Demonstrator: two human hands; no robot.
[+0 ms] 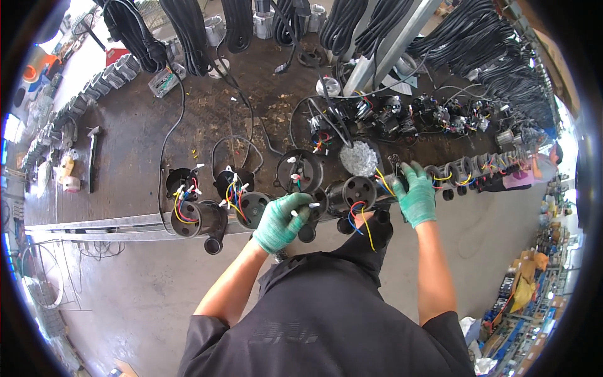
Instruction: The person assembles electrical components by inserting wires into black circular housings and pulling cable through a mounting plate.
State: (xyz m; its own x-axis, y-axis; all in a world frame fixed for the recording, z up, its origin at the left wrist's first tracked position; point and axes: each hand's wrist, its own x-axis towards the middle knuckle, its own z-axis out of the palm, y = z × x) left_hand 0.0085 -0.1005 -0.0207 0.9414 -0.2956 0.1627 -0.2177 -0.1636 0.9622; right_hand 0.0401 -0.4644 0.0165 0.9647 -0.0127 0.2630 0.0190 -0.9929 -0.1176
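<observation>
My left hand, in a green knit glove, is closed with a small white wire connector at its fingertips. It is over the bench's near edge, between black round motor housings. My right hand, in the same kind of glove, curls around a dark object partly hidden under its fingers. Between the hands lies a black housing with red, blue and yellow wires hanging from its end. Behind it sits a bowl of small clear-white pieces. Another housing with wires and white connectors stands to the left.
Coiled black cables hang along the far side. A hammer lies at the left of the dark bench. Wired motor parts crowd the back right. A row of housings runs right, toward another person. A slanted metal post rises behind.
</observation>
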